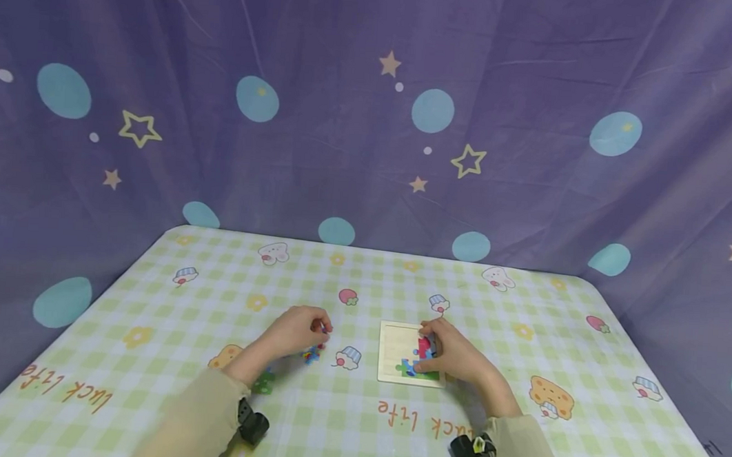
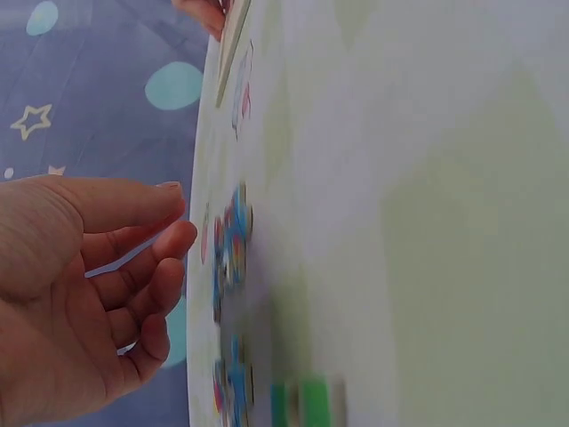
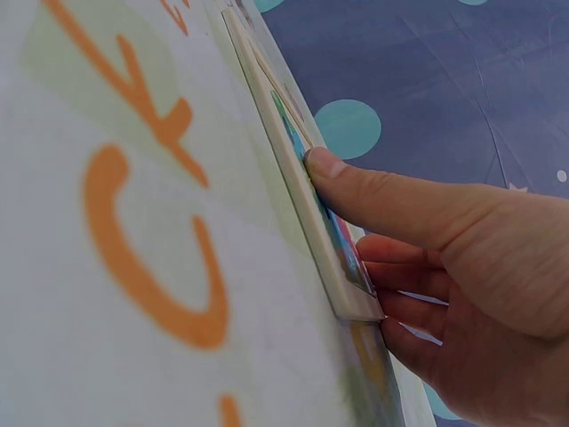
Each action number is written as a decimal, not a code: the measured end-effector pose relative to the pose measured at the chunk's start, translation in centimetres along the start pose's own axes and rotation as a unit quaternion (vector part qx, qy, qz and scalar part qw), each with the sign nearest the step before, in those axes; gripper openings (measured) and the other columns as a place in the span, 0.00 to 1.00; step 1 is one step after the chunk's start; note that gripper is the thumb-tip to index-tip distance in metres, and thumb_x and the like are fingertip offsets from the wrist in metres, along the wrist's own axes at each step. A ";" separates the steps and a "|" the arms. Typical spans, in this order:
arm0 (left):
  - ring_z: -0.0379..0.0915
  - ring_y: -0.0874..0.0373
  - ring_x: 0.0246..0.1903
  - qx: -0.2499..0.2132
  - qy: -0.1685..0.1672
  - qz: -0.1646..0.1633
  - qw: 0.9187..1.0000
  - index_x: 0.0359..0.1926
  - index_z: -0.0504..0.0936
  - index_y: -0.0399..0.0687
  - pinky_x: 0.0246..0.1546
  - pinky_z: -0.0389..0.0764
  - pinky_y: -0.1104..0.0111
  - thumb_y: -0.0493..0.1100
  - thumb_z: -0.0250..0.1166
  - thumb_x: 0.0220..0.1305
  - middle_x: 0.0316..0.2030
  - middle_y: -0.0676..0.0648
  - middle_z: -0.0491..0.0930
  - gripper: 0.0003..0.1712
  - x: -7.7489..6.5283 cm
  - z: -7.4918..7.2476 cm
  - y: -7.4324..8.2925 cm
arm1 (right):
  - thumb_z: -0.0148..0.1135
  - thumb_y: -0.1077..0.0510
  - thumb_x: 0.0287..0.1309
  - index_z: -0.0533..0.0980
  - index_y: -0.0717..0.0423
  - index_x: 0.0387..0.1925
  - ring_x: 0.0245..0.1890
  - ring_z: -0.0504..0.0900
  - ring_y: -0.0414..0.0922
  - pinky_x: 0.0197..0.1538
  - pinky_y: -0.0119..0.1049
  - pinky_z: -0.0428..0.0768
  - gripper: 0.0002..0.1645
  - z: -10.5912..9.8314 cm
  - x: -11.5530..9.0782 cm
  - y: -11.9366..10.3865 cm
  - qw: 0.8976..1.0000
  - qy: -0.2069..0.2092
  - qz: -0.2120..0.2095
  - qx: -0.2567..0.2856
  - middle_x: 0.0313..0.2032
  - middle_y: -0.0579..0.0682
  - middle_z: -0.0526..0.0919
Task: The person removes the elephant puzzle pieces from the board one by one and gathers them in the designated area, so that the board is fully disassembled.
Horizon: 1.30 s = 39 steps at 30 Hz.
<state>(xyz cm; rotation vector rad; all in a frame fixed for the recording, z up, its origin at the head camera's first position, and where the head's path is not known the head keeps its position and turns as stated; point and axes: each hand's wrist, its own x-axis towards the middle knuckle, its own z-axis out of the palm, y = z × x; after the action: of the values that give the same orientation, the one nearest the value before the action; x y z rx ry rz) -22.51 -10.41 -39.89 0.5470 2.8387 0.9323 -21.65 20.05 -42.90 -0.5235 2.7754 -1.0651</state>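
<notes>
Over the left half of the table is my left hand (image 1: 295, 330), its fingers bent loosely and the thumb tip near the forefinger. I see nothing held in it, though the fingertips partly hide each other. Just below lie small colourful jigsaw pieces (image 2: 233, 236), blue with red and yellow. My right hand (image 1: 459, 351) grips the right side of a shallow wooden puzzle tray (image 1: 392, 354). Its thumb (image 3: 327, 165) rests on the pieces inside, while its fingers curl at the tray's far side and end. Blue, green and red joined pieces (image 1: 407, 367) fill part of the tray; the hand covers some.
A green jigsaw piece (image 1: 263, 382) lies beside the left forearm. The table has a green-and-white checked cloth (image 1: 200, 316) with printed cakes, flowers and lettering. Behind its back edge hangs a purple curtain (image 1: 344, 172) with stars and blue ovals.
</notes>
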 end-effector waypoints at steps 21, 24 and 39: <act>0.64 0.65 0.18 -0.023 -0.065 0.072 0.995 0.30 0.79 0.47 0.23 0.67 0.73 0.37 0.62 0.51 0.19 0.56 0.73 0.03 2.2 4.9 5.6 | 0.75 0.49 0.34 0.70 0.57 0.43 0.57 0.66 0.53 0.59 0.50 0.62 0.33 0.0 0.0 0.3 1.000 -0.003 -0.005 0.013 0.57 0.56 0.68; 0.64 0.66 0.19 -0.019 -0.072 0.082 0.994 0.29 0.79 0.48 0.24 0.67 0.74 0.38 0.63 0.51 0.19 0.58 0.72 0.03 2.5 5.7 6.1 | 0.75 0.49 0.34 0.70 0.57 0.43 0.58 0.66 0.53 0.60 0.50 0.61 0.33 -0.1 0.0 0.2 1.000 -0.004 -0.003 0.016 0.57 0.56 0.68; 0.64 0.65 0.28 0.029 -0.095 0.096 0.990 0.37 0.84 0.47 0.33 0.68 0.74 0.35 0.63 0.50 0.28 0.56 0.72 0.11 2.7 7.4 7.9 | 0.74 0.50 0.37 0.69 0.58 0.43 0.59 0.63 0.56 0.60 0.52 0.60 0.32 -0.3 -0.3 0.2 0.999 -0.013 -0.024 0.022 0.58 0.59 0.66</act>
<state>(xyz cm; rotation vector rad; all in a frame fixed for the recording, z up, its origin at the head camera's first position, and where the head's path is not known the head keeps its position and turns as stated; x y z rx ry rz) -21.12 0.55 -41.15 0.8795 2.6853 0.7787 -21.52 20.47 -42.82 -0.5970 2.7221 -1.1188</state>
